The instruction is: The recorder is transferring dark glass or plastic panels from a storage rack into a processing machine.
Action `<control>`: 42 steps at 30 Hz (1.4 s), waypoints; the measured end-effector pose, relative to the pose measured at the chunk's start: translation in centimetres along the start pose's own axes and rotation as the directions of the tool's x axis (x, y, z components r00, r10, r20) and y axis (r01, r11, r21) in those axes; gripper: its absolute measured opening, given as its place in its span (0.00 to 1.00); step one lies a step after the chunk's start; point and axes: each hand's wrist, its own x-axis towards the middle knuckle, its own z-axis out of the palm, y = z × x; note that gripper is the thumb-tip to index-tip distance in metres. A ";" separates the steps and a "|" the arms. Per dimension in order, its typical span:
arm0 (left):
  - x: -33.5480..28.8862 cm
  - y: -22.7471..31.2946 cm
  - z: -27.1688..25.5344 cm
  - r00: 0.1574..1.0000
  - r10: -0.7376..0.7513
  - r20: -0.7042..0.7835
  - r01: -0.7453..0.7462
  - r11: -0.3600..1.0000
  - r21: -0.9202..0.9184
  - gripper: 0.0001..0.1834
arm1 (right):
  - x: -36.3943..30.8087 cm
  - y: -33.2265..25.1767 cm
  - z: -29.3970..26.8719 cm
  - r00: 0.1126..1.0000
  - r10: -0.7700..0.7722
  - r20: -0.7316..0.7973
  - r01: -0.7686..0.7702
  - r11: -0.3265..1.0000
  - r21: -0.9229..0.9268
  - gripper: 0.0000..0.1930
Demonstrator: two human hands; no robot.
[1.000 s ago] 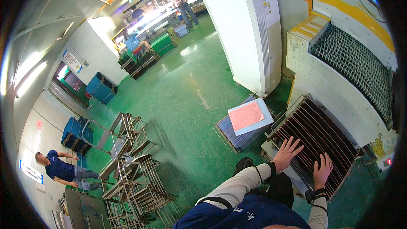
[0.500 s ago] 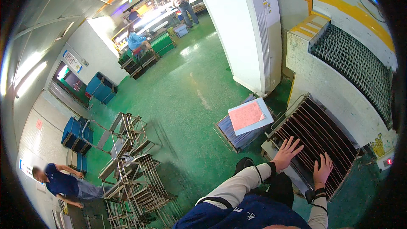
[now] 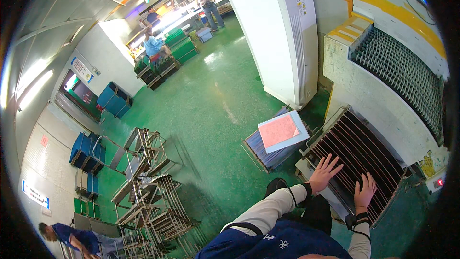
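In front of me at the lower right is a slotted metal rack with a row of thin brownish bars across a dark interior. My left hand lies over its near left side, fingers spread and nothing in them. Closer to its near edge, my right hand is also open, fingers stretched upward over the bars. Whether either palm presses on the rack I cannot tell. Left of the rack, a pink sheet of paper lies on a light blue board, atop another wire rack of bluish panels.
Beyond the rack stands a white machine with a roller conveyor. A tall white cabinet rises ahead. Metal rack frames stand at left, near a bending person. Two other people are by a lit bench.
The person at the lower left has moved toward the lower edge and bent down, uncovering green and grey boxes by the wall. My hands have stayed in place.
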 end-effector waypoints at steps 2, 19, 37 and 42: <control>-0.3 -0.1 -0.2 1.000 -0.011 0.010 0.011 1.000 0.003 0.53 | 0.0 -0.2 0.2 1.000 -0.012 -0.001 0.012 1.000 0.004 0.25; 0.0 -0.1 -0.8 0.997 -0.014 0.074 0.008 0.997 0.083 0.51 | 0.1 -2.8 -2.6 0.995 -0.016 -0.099 0.027 0.994 0.110 0.23; 0.5 -0.5 0.0 0.985 -0.024 0.174 -0.003 0.988 0.154 0.57 | -0.4 -2.6 -2.6 0.996 0.012 -0.093 -0.003 0.995 0.098 0.24; 0.4 -0.4 0.0 0.986 -0.016 0.164 -0.008 0.989 0.146 0.57 | -0.3 -2.6 -2.7 0.996 0.020 -0.084 -0.011 0.995 0.102 0.24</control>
